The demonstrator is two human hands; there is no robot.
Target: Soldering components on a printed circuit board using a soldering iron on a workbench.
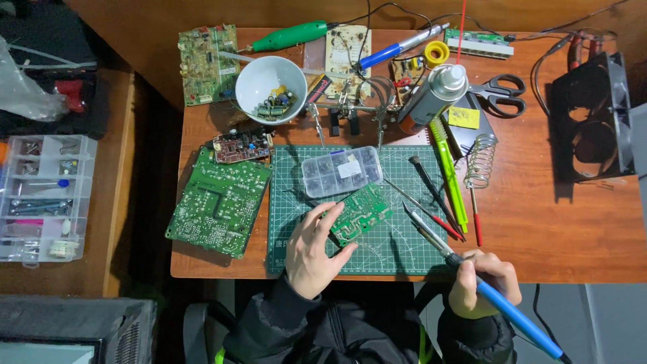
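My left hand (311, 251) rested on the green cutting mat (397, 253), its fingers clamped on the near end of the small green circuit board (360, 213), whose long axis ran from about eight o'clock up to two o'clock. My right hand (484, 282), fingers closed around the blue-handled soldering iron (472, 276), sat at roughly four o'clock from the board, the iron's tip pointing toward ten o'clock and stopping short of the board's right edge; the left hand was therefore the nearer. A clear parts box (341, 170) lay just beyond the board at twelve o'clock, a larger green board (219, 202) at nine o'clock. The wooden desk (552, 222) carried a white bowl (271, 87), scissors (502, 94) and a spray can (431, 98).
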